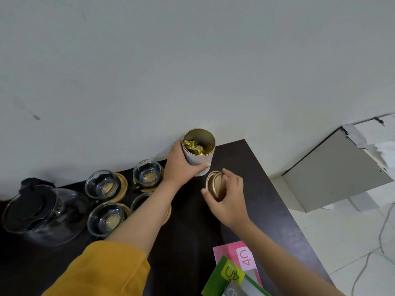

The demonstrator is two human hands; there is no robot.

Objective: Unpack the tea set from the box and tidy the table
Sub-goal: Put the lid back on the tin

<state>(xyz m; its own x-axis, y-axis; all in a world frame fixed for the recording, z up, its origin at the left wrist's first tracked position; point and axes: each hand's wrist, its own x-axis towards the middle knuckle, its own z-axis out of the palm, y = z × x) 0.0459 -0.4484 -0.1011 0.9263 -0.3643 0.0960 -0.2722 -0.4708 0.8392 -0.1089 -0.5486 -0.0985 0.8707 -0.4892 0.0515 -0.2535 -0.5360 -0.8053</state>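
Left hand wraps the open tin at the table's far edge, steadying it, while right hand pinches its lid nearby.

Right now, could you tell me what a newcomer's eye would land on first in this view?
Probably the open round tin of gold-wrapped packets at the dark table's far edge, gripped by the left hand, while the right hand holds its gold lid just beside it. Next, the glass teapot at far left with glass cups on wooden coasters beside it, then the pink and green cartons at the near edge.
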